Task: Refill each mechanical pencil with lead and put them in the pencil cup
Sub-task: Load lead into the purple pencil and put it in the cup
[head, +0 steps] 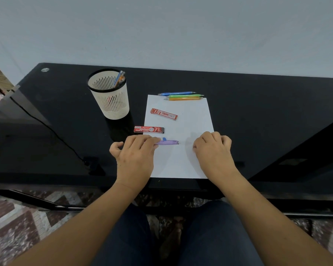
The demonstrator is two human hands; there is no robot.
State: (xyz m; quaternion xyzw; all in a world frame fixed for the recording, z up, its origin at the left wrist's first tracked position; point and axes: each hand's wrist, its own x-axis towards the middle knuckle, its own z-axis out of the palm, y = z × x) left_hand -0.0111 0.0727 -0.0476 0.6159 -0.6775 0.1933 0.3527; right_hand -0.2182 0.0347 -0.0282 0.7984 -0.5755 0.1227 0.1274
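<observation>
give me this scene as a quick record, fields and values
left hand: grips purple pencil on the paper
right hand: fingers curled, resting on paper; contents hidden
pencil cup: upright, left of paper, a few pencils inside
waiting: blue pencil, green pencil, orange pencil, side by side at paper's far edge
upper lead case: on paper
lower lead case: across paper's left edge
surface: black table
</observation>
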